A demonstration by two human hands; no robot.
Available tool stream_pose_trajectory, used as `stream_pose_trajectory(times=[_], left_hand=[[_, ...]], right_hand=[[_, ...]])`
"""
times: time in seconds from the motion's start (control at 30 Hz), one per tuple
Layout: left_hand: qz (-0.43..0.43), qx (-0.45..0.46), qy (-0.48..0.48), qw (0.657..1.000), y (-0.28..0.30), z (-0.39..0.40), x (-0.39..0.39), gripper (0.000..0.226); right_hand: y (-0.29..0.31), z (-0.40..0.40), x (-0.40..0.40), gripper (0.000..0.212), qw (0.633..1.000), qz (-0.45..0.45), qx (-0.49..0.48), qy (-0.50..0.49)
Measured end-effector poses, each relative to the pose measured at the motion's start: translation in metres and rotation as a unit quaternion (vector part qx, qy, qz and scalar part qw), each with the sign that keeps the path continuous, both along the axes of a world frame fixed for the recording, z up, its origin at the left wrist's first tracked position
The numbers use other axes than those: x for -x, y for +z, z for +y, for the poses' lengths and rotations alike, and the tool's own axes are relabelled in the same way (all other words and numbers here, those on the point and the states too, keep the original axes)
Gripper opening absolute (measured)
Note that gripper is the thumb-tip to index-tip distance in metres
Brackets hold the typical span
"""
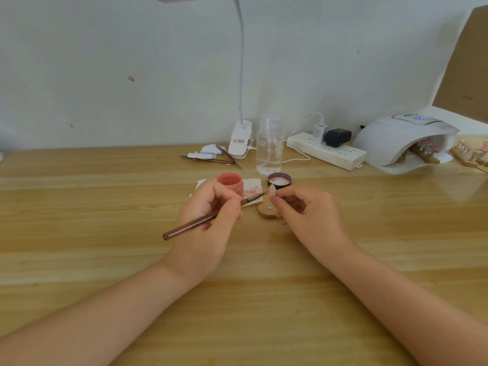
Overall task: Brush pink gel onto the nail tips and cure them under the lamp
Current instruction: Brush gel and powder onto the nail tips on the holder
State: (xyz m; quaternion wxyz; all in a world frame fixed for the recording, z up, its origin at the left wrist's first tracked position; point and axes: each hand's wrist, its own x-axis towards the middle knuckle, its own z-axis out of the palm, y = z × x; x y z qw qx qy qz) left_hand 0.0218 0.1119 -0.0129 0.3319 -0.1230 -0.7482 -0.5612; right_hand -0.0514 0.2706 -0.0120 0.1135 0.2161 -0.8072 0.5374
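on the wooden table, largest first: at 2 o'clock against the wall, white curing lamp, display lit, wooden holders with nail tips inside its opening. at 1 o'clock, white power strip with two adapters plugged in. at 12 o'clock, clip desk lamp, neck rising out of frame; just right of it, clear pump bottle. centre of view, left hand curled round a brown brush, handle end pointing to 8 o'clock, bristles to 2 o'clock and meeting a pale pink nail tip. right hand pinching that nail tip between thumb and fingers, above a round wooden stand. behind the left hand at 12 o'clock, open pink gel jar on a stained paper wipe; its lid lying inside-up just to the right. at 11 o'clock, tweezers beside cotton scraps.
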Motion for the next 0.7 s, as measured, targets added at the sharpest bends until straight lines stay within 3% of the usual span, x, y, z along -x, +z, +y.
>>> stream_pose_trajectory(times=[0.1,0.37,0.47,0.7], left_hand=[[-0.015,0.005,-0.008,1.0,-0.0013,0.002,0.0015,0.003],[-0.001,0.082,0.022,0.996,-0.0008,0.0026,0.0017,0.013],[0.011,0.086,0.018,0.996,0.0001,0.0021,0.0004,0.002],[0.027,0.075,0.022,0.997,0.0019,0.0023,-0.0018,0.003]], right_hand=[[0.0004,0.0006,-0.0005,0.009,1.0,0.014,-0.01,-0.002],[0.0025,0.001,-0.0031,0.008,1.0,0.014,-0.015,-0.014],[0.0019,0.0007,-0.0026,0.007,1.0,0.007,-0.006,-0.021],[0.0016,0.0011,-0.0022,0.006,0.999,0.01,-0.008,-0.034]])
